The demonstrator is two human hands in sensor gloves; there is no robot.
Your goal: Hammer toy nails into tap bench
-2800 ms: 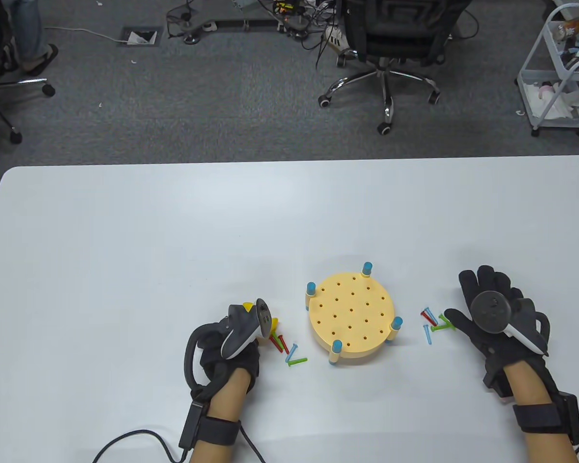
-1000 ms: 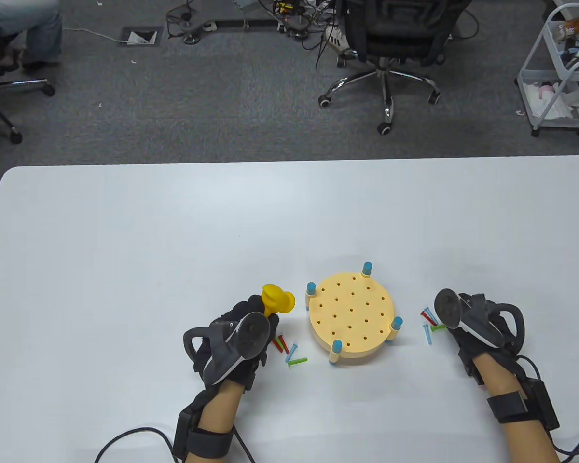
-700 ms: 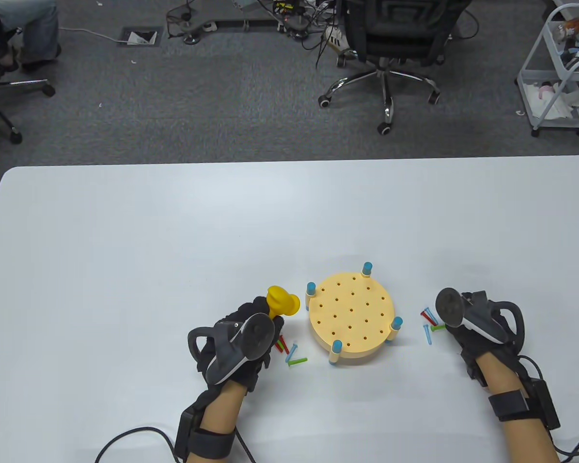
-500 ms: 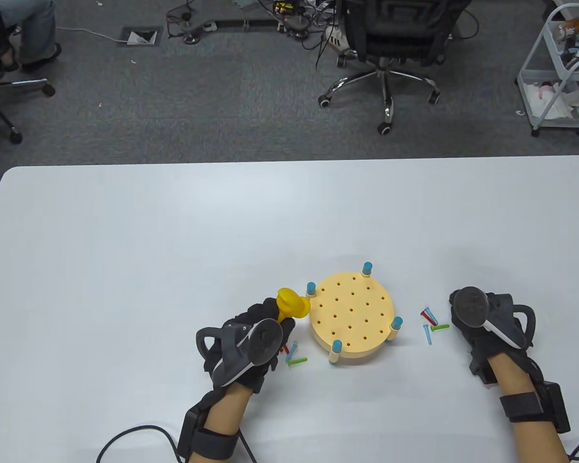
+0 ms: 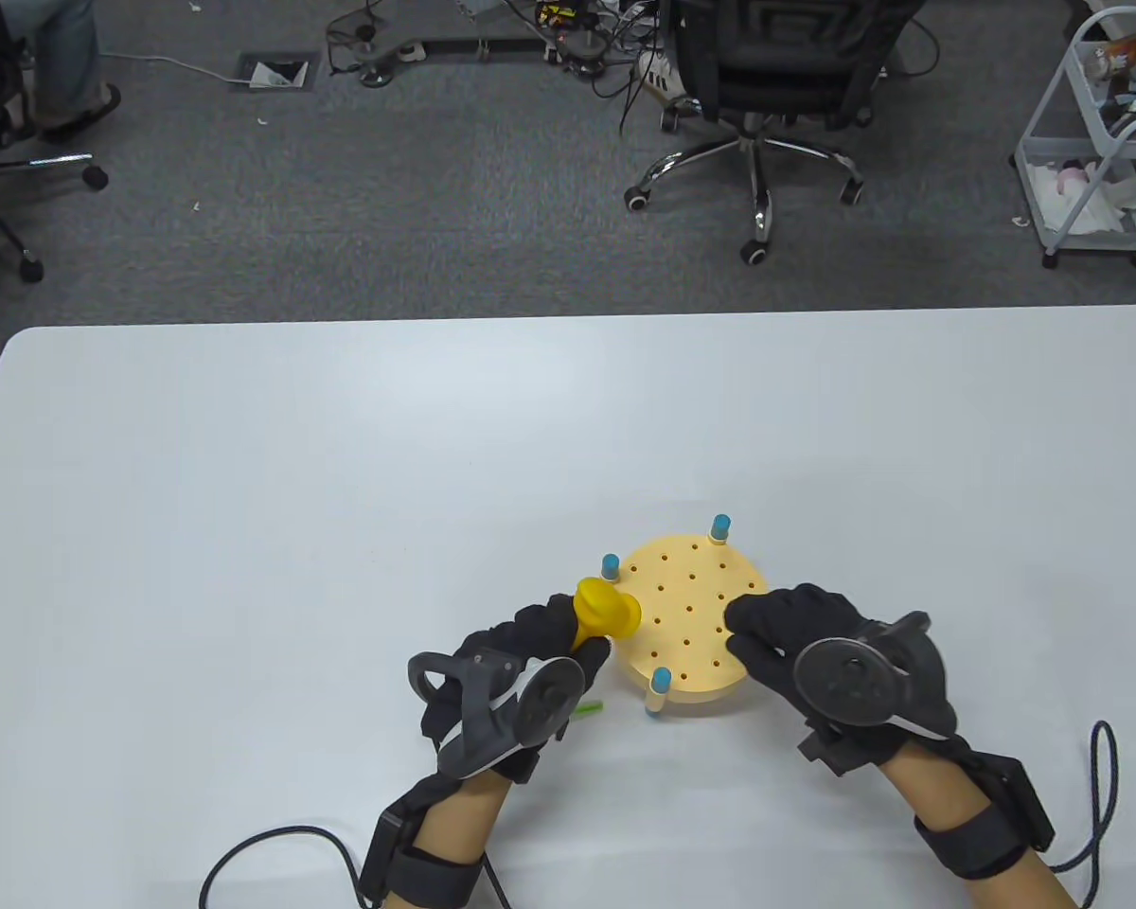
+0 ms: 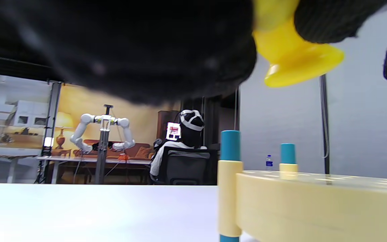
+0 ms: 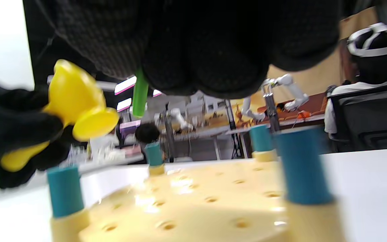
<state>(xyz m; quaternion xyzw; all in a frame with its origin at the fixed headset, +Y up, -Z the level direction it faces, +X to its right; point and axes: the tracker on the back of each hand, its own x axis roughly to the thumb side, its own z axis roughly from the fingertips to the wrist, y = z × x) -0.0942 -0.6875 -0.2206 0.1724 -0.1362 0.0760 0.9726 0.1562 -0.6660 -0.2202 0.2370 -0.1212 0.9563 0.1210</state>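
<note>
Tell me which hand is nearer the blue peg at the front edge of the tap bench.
Left. The left hand grips the yellow toy hammer just left of the blue peg; the right hand is over the tap bench on the peg's right, slightly farther.

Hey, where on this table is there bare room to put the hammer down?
The table is bare across its far half beyond the tap bench, and over the wide left stretch. The near middle is crowded: left hand with the yellow hammer, right hand over the bench, a green nail between.
</note>
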